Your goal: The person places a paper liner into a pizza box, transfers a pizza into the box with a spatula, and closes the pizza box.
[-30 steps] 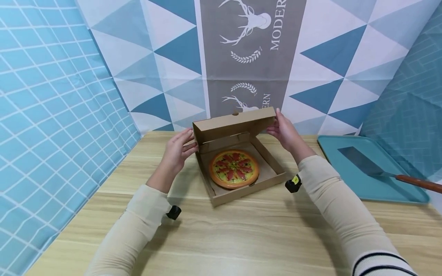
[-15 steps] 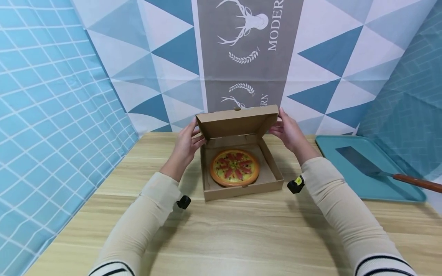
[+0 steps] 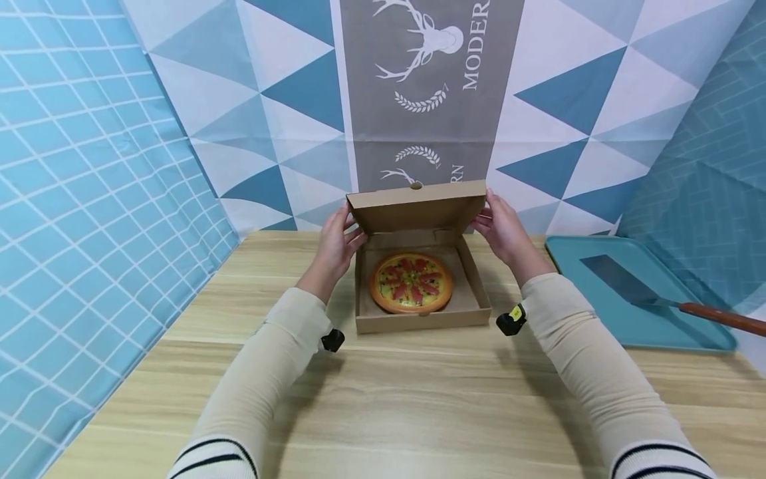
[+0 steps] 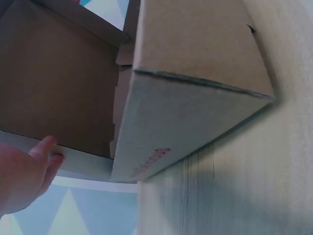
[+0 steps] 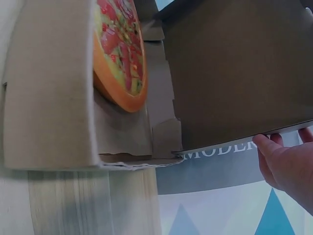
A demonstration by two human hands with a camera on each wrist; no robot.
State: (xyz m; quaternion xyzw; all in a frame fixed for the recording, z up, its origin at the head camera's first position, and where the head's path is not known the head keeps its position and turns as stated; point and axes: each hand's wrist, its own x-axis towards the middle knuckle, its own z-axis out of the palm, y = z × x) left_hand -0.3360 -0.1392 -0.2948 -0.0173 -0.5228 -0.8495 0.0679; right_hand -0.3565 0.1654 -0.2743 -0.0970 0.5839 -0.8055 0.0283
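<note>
A brown cardboard pizza box (image 3: pixel 421 323) rests on the wooden table with its lid (image 3: pixel 419 199) raised and tilted. Inside lies a round pizza (image 3: pixel 411 283) with an orange crust and red topping pieces. My left hand (image 3: pixel 338 246) holds the lid's left side, thumb near the front corner and fingers lower down. On the opposite side my right hand (image 3: pixel 501 229) grips the lid's right edge. In the left wrist view, fingertips (image 4: pixel 49 144) touch the lid's side flap. The right wrist view shows the pizza (image 5: pixel 120 58) partly hidden behind the box's front wall.
To the right is a teal tray (image 3: pixel 598 313), with a spatula (image 3: pixel 622 279) lying across it, its wooden handle (image 3: pixel 724 317) reaching past the tray's rim. A patterned backdrop (image 3: pixel 419 120) stands close behind the box, and a blue checked sheet (image 3: pixel 90 199) borders the left.
The box has turned so its front edge lies nearly level with the view. My left hand has moved right with the lid's left side; my right hand has barely shifted.
</note>
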